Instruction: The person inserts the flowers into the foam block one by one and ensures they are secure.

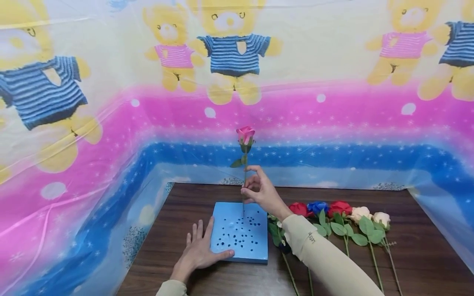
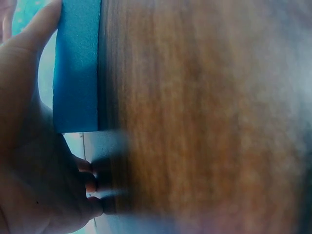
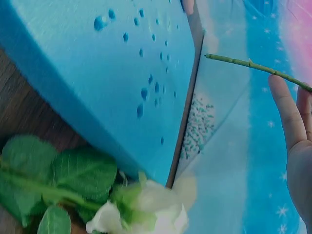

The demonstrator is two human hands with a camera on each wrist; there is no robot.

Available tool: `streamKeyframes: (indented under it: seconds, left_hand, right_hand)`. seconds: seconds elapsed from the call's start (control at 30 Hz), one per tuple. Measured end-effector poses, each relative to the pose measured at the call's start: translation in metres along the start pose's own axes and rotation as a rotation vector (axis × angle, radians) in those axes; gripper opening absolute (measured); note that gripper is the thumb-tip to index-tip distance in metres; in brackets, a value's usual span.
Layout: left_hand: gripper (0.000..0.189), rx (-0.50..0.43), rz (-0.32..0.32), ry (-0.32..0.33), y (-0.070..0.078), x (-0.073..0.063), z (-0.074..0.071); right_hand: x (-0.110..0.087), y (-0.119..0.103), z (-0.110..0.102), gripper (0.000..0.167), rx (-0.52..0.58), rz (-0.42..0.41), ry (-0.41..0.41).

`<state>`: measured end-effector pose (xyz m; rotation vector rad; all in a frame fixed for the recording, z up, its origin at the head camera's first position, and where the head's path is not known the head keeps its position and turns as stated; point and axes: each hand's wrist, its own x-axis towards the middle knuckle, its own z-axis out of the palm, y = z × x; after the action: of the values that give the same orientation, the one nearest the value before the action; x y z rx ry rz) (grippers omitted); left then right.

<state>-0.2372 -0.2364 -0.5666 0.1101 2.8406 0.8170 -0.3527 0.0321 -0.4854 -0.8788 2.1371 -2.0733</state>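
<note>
My right hand pinches the stem of a pink artificial rose and holds it upright over a light blue foam block. Small dark holes dot the top of the block. In the right wrist view, the cut lower end of the green stem hangs free, apart from the foam. My left hand lies at the block's near left corner, fingers spread and straight. Its thumb touches the front edge, while the other fingers extend along the left side.
Right of the block, several artificial roses lie on the dark wooden table: a red rose, a blue rose and cream roses among them. A white rose lies close beside the block. A bear-print curtain surrounds the table.
</note>
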Motion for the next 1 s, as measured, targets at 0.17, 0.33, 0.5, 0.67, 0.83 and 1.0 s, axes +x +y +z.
streamKeyframes:
  seconds: [0.17, 0.33, 0.5, 0.67, 0.83, 1.0]
  left_hand:
    - [0.140, 0.000, -0.004, -0.004, 0.000, 0.001, 0.001]
    - [0.140, -0.010, 0.001, -0.010, 0.002, 0.003, 0.001]
    - [0.140, 0.001, -0.010, -0.007, 0.001, 0.001, -0.001]
    - [0.141, 0.007, -0.001, -0.016, 0.005, 0.006, 0.000]
    - [0.139, -0.007, -0.012, -0.022, 0.003, 0.007, 0.000]
    - [0.139, -0.009, -0.018, -0.025, 0.001, 0.006, 0.001]
  right_hand:
    - [0.004, 0.003, 0.009, 0.062, -0.011, -0.003, -0.021]
    - [0.006, 0.006, 0.015, 0.063, -0.030, 0.003, -0.007]
    - [0.010, 0.009, 0.027, 0.065, -0.045, 0.006, -0.026]
    - [0.014, 0.009, 0.033, 0.067, -0.053, 0.011, -0.024]
    - [0.020, 0.009, 0.044, 0.066, -0.083, 0.015, -0.027]
    - [0.023, 0.012, 0.051, 0.065, -0.115, 0.023, -0.038]
